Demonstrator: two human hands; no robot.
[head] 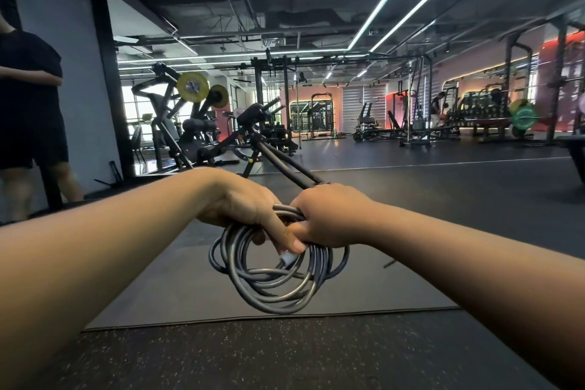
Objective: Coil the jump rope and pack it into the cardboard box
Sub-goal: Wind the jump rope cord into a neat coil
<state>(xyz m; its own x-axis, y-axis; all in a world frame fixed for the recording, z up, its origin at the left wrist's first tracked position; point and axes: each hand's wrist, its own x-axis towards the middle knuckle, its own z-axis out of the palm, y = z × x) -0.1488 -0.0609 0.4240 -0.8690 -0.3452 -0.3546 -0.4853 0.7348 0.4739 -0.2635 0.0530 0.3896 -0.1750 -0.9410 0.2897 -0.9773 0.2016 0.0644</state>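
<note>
A grey jump rope [278,290] hangs in several loose loops in front of me, above the dark floor mat [177,288]. My left hand [240,203] grips the top of the coil from the left. My right hand [329,215] grips it from the right, touching the left hand. Two black handles [285,161] stick up and away from my right hand. A small white piece [288,257] of the rope shows under my left thumb. No cardboard box is in view.
A person in black clothes [28,104] stands at the far left beside a pillar. Weight machines with yellow plates [193,87] stand behind my hands. Racks and a green plate [524,117] line the far right. Speckled rubber floor [285,355] lies nearest me.
</note>
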